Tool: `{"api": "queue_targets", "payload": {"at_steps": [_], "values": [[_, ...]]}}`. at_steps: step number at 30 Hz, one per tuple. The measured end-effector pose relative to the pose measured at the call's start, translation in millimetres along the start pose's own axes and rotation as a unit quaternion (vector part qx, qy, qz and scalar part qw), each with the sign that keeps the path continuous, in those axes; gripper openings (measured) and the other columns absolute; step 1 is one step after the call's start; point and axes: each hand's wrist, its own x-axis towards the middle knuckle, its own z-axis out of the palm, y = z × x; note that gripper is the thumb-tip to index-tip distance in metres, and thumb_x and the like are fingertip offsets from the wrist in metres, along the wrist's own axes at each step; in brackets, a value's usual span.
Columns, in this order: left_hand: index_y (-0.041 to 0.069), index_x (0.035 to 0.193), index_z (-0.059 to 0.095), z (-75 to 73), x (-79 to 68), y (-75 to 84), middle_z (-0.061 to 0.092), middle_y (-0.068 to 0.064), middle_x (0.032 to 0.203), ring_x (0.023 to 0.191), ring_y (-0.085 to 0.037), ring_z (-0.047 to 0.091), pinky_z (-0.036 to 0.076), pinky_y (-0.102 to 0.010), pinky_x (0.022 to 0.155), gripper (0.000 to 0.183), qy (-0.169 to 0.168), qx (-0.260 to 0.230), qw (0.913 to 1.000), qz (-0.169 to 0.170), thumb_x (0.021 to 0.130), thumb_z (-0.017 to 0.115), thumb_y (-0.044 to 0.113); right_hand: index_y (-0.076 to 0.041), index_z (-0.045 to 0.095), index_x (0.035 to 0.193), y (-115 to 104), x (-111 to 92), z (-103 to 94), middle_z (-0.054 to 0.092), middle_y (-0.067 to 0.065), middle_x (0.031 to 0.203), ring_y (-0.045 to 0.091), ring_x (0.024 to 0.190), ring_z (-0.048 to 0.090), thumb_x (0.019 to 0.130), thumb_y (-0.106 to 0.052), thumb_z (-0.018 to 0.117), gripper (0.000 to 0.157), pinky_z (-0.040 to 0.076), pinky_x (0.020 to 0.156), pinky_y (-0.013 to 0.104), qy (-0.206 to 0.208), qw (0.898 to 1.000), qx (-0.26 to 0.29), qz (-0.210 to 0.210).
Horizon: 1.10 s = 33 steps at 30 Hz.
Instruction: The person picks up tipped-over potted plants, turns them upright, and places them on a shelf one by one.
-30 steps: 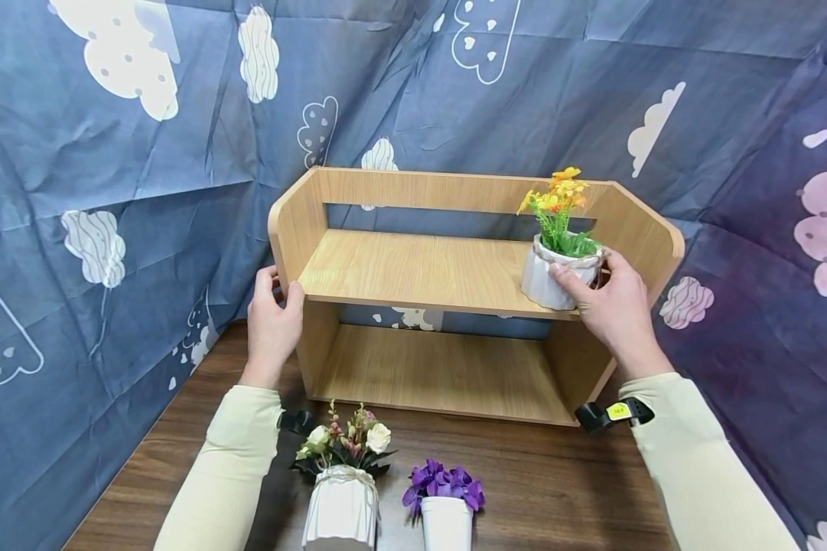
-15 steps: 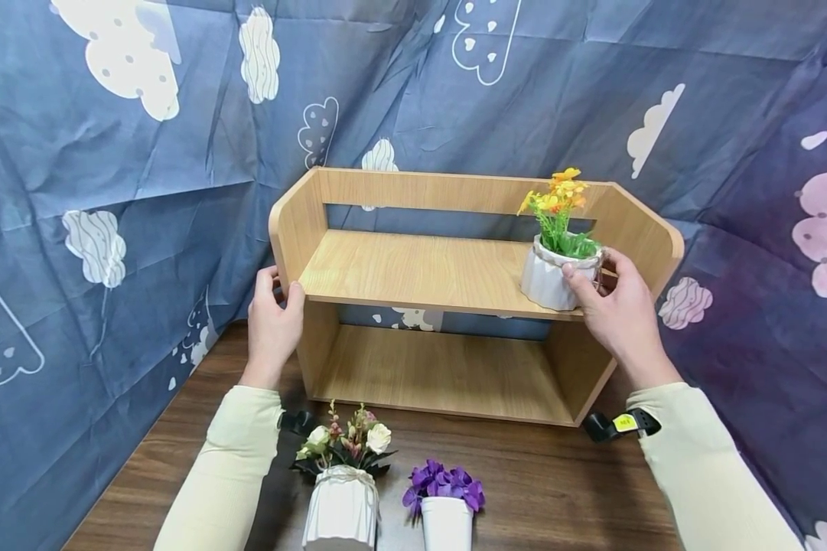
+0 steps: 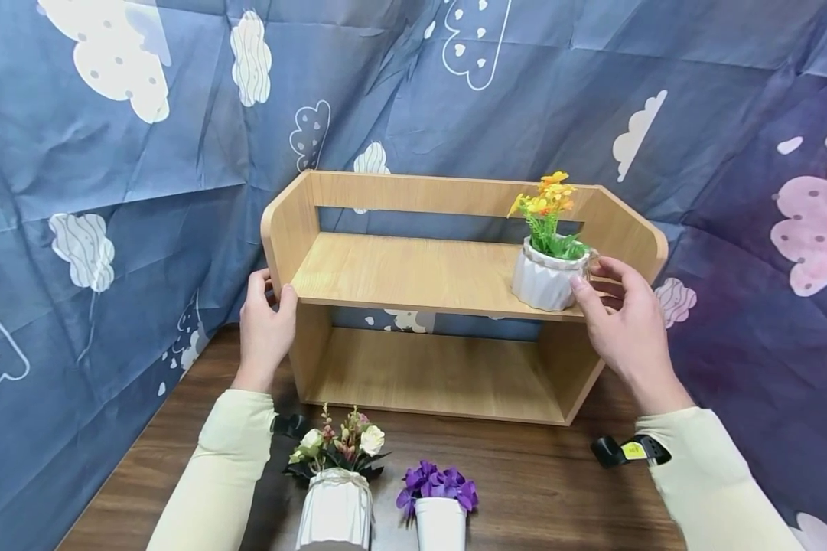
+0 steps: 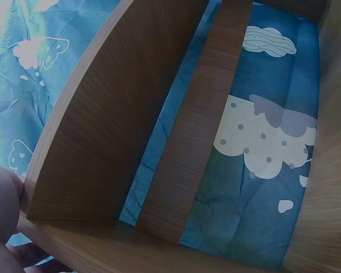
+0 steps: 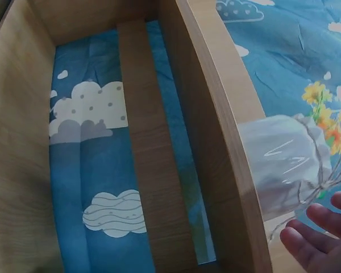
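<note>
A two-tier wooden desk shelf (image 3: 399,268) stands against the cloth. At its left side panel (image 3: 294,229), my left hand (image 3: 265,329) grips the edge, thumb at the front and fingers round the outside. On the upper board, at the right, sits a white ribbed pot (image 3: 542,277) with yellow flowers (image 3: 549,197) and a twine bow. Beside that pot is my right hand (image 3: 626,329), thumb and fingers spread and relaxed. In the right wrist view its fingers (image 5: 329,219) lie apart from the white pot (image 5: 284,162), near the twine ends.
Toward the front of the dark wooden table (image 3: 523,490) stand a white pot with cream and pink flowers (image 3: 333,505) and a smaller white pot with purple flowers (image 3: 441,524). Blue cloud-print cloth (image 3: 454,130) hangs behind and on both sides.
My right hand has loosened from the yellow-flower pot and drawn back to the right. The pot stays on the upper board. My left hand keeps its place; the head view has shifted slightly.
</note>
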Motion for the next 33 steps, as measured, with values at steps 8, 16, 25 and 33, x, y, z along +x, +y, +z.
{"api": "queue_targets", "payload": {"at_steps": [8, 16, 25, 33], "values": [[0.009, 0.149, 0.049, 0.0, 0.3, -1.6, 0.059, -0.022, 0.151, 0.133, -0.041, 0.062, 0.053, -0.065, 0.110, 0.047, -0.002, 0.001, 1.0000, 0.001, 0.108, 0.051, 0.033, -0.011, 0.053, 0.156, -8.9, -18.0, -7.2, 0.064, 0.012, 0.147, 0.029, 0.131, 0.065, 0.106, -0.037, 0.065, 0.057, 0.042, 0.094, 0.011, 0.040, 0.999, -0.011, 0.007], [0.009, 0.147, 0.051, -0.6, 1.9, -3.1, 0.061, -0.023, 0.147, 0.129, -0.041, 0.064, 0.054, -0.062, 0.108, 0.044, 0.009, 0.001, 0.9999, 0.010, 0.108, 0.053, 0.030, -0.007, 0.066, 0.138, -12.5, -37.9, -10.3, 0.064, -0.017, 0.112, -0.015, 0.097, 0.056, 0.103, -0.024, 0.069, 0.039, 0.041, 0.086, 0.009, 0.074, 0.997, 0.000, -0.019], [0.009, 0.147, 0.051, -1.3, 1.5, -4.1, 0.061, -0.023, 0.148, 0.129, -0.041, 0.064, 0.054, -0.061, 0.107, 0.045, 0.011, 0.001, 0.9999, 0.013, 0.107, 0.053, 0.030, -0.005, 0.068, 0.132, -11.3, -57.7, -10.6, 0.061, -0.030, 0.105, -0.017, 0.091, 0.056, 0.102, -0.021, 0.072, 0.034, 0.042, 0.081, 0.005, 0.036, 0.997, -0.020, -0.062], [0.008, 0.149, 0.050, -1.0, -0.1, -2.5, 0.059, -0.024, 0.150, 0.130, -0.042, 0.062, 0.054, -0.064, 0.108, 0.046, 0.004, 0.001, 0.9999, 0.010, 0.108, 0.052, 0.031, -0.004, 0.069, 0.130, -9.7, -72.9, -7.4, 0.059, -0.040, 0.104, -0.019, 0.091, 0.058, 0.100, -0.014, 0.073, 0.032, 0.043, 0.081, 0.001, 0.018, 0.996, -0.001, -0.090]]}}
